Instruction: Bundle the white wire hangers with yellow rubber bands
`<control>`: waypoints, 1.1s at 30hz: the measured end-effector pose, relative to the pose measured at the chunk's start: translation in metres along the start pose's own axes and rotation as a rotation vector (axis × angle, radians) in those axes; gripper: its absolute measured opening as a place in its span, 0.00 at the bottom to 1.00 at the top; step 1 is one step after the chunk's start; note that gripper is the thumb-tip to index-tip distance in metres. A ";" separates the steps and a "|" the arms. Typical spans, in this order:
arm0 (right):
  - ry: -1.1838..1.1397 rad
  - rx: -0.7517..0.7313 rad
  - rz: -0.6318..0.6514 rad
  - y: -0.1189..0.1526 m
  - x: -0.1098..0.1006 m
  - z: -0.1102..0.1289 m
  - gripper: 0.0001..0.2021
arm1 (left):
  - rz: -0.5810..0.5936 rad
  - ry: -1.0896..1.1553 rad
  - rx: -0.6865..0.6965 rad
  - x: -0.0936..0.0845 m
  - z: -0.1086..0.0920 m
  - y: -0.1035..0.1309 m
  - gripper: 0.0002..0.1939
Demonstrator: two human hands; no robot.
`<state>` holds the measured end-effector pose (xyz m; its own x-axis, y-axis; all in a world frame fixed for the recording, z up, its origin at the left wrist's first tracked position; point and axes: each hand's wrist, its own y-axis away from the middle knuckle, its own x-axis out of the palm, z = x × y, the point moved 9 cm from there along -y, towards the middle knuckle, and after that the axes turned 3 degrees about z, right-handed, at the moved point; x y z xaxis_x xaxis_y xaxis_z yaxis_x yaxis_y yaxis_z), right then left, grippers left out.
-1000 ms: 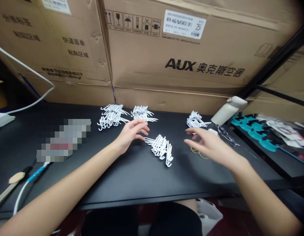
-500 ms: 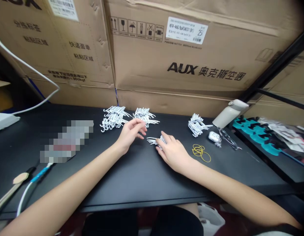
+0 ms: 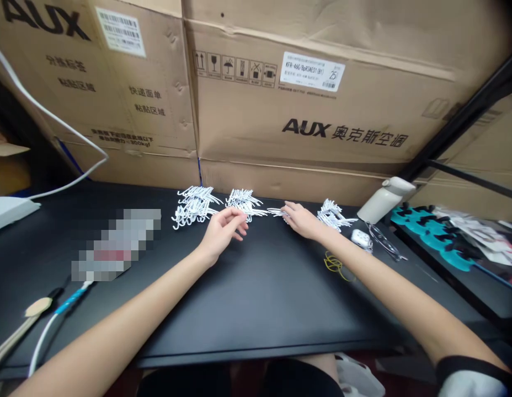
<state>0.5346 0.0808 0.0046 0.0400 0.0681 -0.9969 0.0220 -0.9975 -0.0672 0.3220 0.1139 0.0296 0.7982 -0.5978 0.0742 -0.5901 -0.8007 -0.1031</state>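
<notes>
Left hand (image 3: 221,234) loosely curled, seemingly empty; right hand (image 3: 300,219) closed over a white hook bundle (image 3: 276,212), not yet released. Three hook clusters (image 3: 193,208) already lie along the rear surface (image 3: 260,309).

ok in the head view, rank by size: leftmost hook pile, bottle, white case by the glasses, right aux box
Largest: right AUX box
Bottle and leftmost hook pile: too alike to rank
Smallest: white case
</notes>
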 end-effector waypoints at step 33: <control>-0.242 -0.055 0.350 -0.040 -0.001 -0.046 0.37 | 0.091 -0.096 0.047 0.004 0.007 -0.005 0.10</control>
<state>0.5798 0.1216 0.0100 -0.1806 -0.2875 -0.9406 0.1023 -0.9566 0.2728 0.3284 0.1157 0.0235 0.7509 -0.6597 -0.0323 -0.6560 -0.7393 -0.1520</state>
